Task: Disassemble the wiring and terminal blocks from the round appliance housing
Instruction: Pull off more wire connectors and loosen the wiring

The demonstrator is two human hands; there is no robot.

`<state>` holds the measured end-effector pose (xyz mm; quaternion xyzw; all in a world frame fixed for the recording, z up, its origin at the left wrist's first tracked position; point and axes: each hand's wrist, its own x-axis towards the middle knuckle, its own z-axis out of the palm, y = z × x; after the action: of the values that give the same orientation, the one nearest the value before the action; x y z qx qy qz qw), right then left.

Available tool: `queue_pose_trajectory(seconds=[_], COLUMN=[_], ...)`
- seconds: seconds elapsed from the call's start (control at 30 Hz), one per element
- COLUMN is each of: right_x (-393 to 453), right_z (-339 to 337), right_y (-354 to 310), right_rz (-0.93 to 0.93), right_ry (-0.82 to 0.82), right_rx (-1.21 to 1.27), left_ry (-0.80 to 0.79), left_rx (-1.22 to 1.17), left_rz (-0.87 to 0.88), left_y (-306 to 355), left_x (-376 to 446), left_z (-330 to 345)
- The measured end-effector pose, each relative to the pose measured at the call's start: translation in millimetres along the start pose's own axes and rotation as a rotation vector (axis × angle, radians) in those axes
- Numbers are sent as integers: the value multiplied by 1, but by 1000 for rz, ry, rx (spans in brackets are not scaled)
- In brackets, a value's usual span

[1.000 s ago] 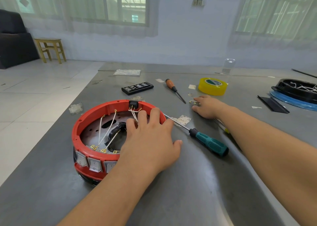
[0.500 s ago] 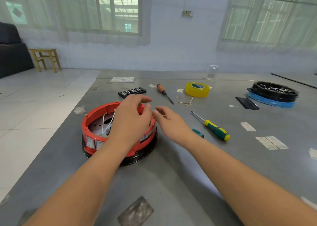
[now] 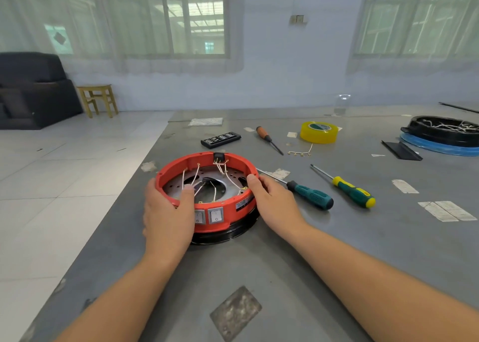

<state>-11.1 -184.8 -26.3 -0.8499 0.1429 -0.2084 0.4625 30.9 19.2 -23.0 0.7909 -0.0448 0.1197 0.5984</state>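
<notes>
The left hand [image 3: 166,214] grips the near-left wall of the round red plastic appliance housing [image 3: 207,188], its thumb hooked over the rim and the fingers [image 3: 149,193] curled round the outside; the right hand [image 3: 272,199] holds the right wall, thumb at the rim. The housing sits between both hands on the grey bench [image 3: 259,277], open side up, rocker switches [image 3: 210,216] facing the person. Inside, thin white wires [image 3: 223,171] run from a black terminal block [image 3: 219,156] on the far wall, well away from either thumb; the right hand looks slightly nearer. Just right of that hand lies a teal-handled screwdriver [image 3: 311,195], then a green-and-yellow screwdriver [image 3: 352,191]; an orange-handled screwdriver [image 3: 267,138] and yellow tape roll [image 3: 319,132] lie beyond.
</notes>
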Motion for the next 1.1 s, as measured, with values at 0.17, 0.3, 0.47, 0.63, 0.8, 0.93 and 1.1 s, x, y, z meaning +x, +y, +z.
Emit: queue_pose_trajectory(seconds=[0.17, 0.3, 0.47, 0.63, 0.8, 0.93, 1.1], right_x=[0, 6, 12, 19, 29, 36, 38], right_z=[-3, -5, -12, -5, 0, 1, -1], right_y=[-4, -5, 1, 4, 6, 8, 11], right_rz=[-36, -35, -75, -103, -116, -49, -17], right_ry=[-9, -73, -164, -105, -55, -68, -72], right_rx=[133, 310, 550, 705, 739, 868, 916], left_ry=[-17, -47, -149, -236, -210, -299, -522], left_rx=[-84, -129, -76, -194, -483, -901, -903], left_rz=[157, 377, 439, 417, 236, -150, -272], left_y=[-1, 0, -3, 0, 1, -5, -7], left_x=[-1, 4, 16, 33, 37, 43, 43], left_z=[-1, 1, 13, 29, 37, 39, 40])
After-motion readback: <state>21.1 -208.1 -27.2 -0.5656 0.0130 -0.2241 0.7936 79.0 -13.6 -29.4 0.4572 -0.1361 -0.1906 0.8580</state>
